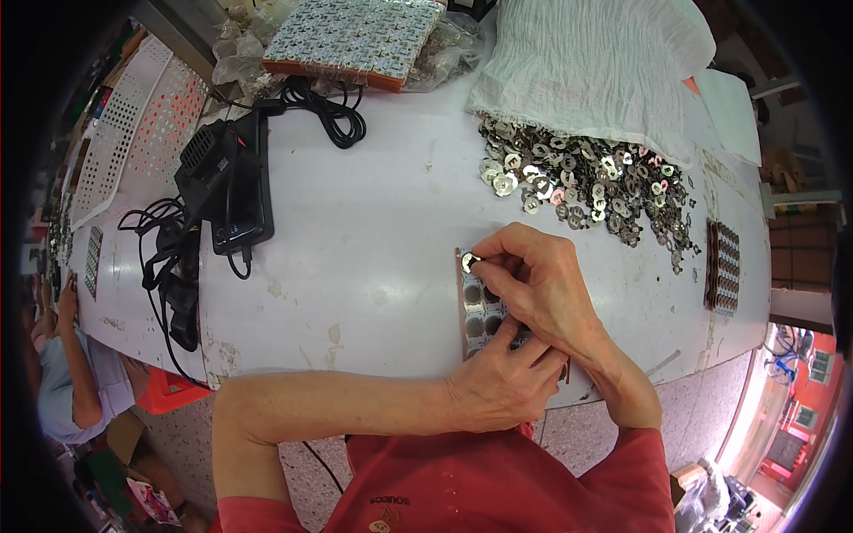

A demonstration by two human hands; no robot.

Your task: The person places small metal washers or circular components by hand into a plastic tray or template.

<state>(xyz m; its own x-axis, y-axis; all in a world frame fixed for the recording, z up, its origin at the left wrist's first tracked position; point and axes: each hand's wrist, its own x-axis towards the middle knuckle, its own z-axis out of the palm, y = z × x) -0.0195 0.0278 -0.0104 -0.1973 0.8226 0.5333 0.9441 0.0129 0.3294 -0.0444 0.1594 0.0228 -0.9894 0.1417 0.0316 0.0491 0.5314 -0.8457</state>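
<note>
A panel with rows of round dark recesses (474, 327) lies on the white table in front of me, partly covered by both hands. With thumb and fingertips, my right hand (544, 280) pinches a small shiny metal disc (469, 262) at the panel's far left corner. My left hand (502, 382) is curled over the near right part of the panel, its fingers gripping it just under the right wrist. Farther off, to the right of my hands, spreads a heap of loose round metal pieces (591, 173).
White cloth (595, 71) covers the heap's far side. Similar panels stand stacked at right (724, 266), and a taller panel stack (351, 40) sits at the back. On the left are a black device (235, 178) with cables and a perforated white basket (133, 133). Another person (75, 382) sits far left.
</note>
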